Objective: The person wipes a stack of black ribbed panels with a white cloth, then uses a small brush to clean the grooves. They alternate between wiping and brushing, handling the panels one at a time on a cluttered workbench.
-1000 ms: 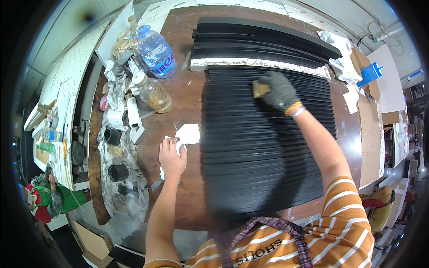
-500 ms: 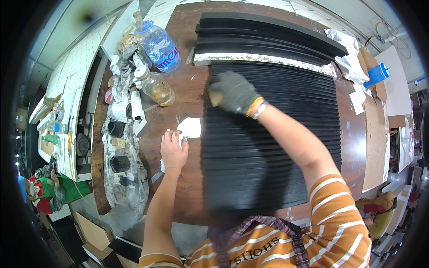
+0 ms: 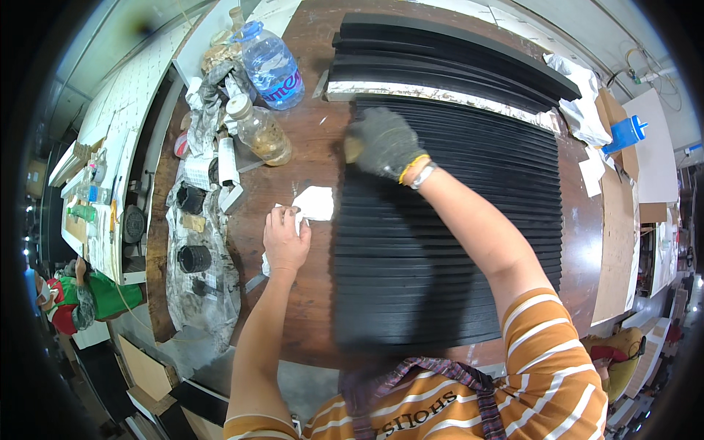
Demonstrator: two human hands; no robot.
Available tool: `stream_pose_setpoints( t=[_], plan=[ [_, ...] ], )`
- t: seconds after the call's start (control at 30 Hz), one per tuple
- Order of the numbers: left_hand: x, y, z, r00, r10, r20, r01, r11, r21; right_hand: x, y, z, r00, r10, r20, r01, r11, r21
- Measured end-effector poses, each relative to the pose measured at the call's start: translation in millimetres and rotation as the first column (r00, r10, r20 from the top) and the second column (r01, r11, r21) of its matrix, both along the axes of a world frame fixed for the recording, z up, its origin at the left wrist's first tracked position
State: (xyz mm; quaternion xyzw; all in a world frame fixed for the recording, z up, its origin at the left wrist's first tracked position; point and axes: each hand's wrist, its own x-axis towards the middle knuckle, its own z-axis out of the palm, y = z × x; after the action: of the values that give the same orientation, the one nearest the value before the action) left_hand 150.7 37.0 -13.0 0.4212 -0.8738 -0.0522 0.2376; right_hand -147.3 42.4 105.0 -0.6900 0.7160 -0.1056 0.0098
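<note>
My right hand, in a dark grey work glove, is closed on a small yellowish sponge-like pad. It presses at the far left end of a row of long black ribbed strips, which lie side by side on the brown table. Bare and to the left of the strips, my left hand rests on the table with its fingers curled over crumpled white paper or cloth. Part of that white piece is hidden beneath the hand.
More black strips are stacked at the far side beside a whitish, stained bar. At left stand a large water bottle, a jar of brownish contents and black cups on stained plastic. A blue bottle is at right.
The view has shifted slightly, so the table things sit a little further right and up. My gloved right hand stays at the strips' left end; the left hand keeps its place on the white piece.
</note>
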Motion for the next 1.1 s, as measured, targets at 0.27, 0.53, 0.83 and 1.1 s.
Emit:
stream_pose_setpoints(
  t=[0.27, 0.53, 0.83, 1.1],
  plan=[
    [1, 1, -1, 0.999, 0.033, 0.012, -0.034, 0.998, 0.055, -11, -6, -11, 0.985, 0.036, 0.168, 0.008, 0.967, -0.253],
    [0, 1, 1, 0.999, 0.029, 0.016, -0.030, 0.999, 0.041, -65, -3, -4, 0.898, -0.441, -0.006, 0.439, 0.894, -0.091],
    [1, 1, 2, 1.000, 0.016, 0.004, -0.016, 0.999, 0.045, -49, -31, -21, 0.979, -0.190, 0.077, 0.198, 0.975, -0.105],
    [0, 2, 3, 0.999, 0.033, 0.016, -0.034, 0.998, 0.058, -62, -41, -19, 0.980, -0.097, 0.173, 0.144, 0.948, -0.283]
  ],
)
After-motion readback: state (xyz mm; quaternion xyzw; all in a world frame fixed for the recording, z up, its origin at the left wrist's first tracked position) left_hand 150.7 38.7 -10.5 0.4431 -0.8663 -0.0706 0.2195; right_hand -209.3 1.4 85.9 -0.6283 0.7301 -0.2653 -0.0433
